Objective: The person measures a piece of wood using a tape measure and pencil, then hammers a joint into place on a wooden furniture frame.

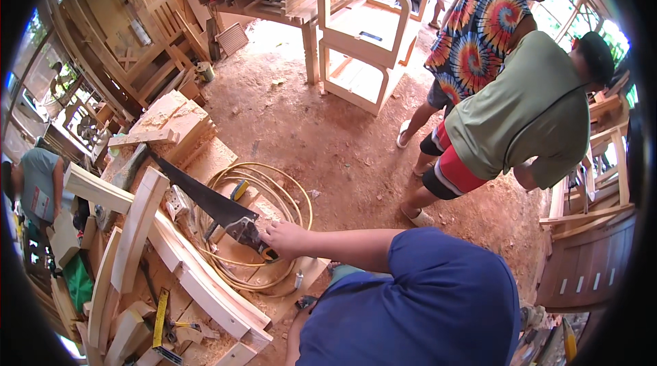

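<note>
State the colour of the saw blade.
The saw blade is dark, nearly black; it shows best in the head view.

The right hand (pixel 285 238) partly hides the saw handle (pixel 268 254).

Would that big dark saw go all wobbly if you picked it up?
Maybe a little: the saw has a long, thin-looking blade, so it might bend. Its far tip could dip or swing, since the hand is at the other end. The saw probably wouldn't roll, because the blade looks flat.
</note>
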Motion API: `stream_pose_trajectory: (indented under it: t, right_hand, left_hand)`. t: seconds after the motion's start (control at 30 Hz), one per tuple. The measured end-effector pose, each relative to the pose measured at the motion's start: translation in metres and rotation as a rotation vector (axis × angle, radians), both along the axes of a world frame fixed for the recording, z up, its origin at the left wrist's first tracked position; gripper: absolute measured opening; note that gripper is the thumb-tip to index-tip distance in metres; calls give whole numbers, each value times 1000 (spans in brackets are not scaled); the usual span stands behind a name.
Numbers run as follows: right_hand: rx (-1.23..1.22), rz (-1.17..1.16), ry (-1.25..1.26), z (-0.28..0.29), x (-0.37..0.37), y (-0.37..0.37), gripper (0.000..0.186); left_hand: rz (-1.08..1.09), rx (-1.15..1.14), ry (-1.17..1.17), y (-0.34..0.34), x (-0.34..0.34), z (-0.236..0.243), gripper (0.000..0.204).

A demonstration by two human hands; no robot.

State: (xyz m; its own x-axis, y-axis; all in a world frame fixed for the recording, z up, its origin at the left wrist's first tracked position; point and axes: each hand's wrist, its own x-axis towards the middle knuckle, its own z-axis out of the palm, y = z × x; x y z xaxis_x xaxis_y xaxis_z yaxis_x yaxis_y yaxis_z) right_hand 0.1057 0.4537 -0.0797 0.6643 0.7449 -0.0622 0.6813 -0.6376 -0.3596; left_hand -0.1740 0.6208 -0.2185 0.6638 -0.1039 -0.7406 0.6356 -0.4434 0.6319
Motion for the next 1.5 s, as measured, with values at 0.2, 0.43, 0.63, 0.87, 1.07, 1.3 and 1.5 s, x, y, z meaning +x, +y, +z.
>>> stream_pose_trajectory:
  t: [0.2, 0.43, 0.63, 0.87, 1.07, 1.3, 1.5]
  right_hand:
    - [-51, 20, 36, 18, 6, 14, 38]
    - [53, 22, -22, 11, 10, 3, 53]
    - [61, 133, -244, 13, 19, -3, 56]
    - [149, 77, -88, 63, 14, -5, 70]
    - [491, -156, 45, 102, 8, -9, 79]
    - [622, -111, -209, 115, 1, -22, 67]
    - [440, -111, -331, 128, -4, -62, 73]
  left_hand:
    - [-85, 49, 0, 5, 1, -13, 38]
    - [-145, 77, 3, 10, 0, -18, 37]
    - [-196, 89, -3, 15, 0, -23, 36]
    - [-232, 110, -18, 22, 4, -25, 36]
    - [-276, 110, -25, 15, 13, -32, 35]
    - [-302, 103, -118, 32, -13, -42, 34]
    - [-326, 251, -2, 6, 3, -10, 35]
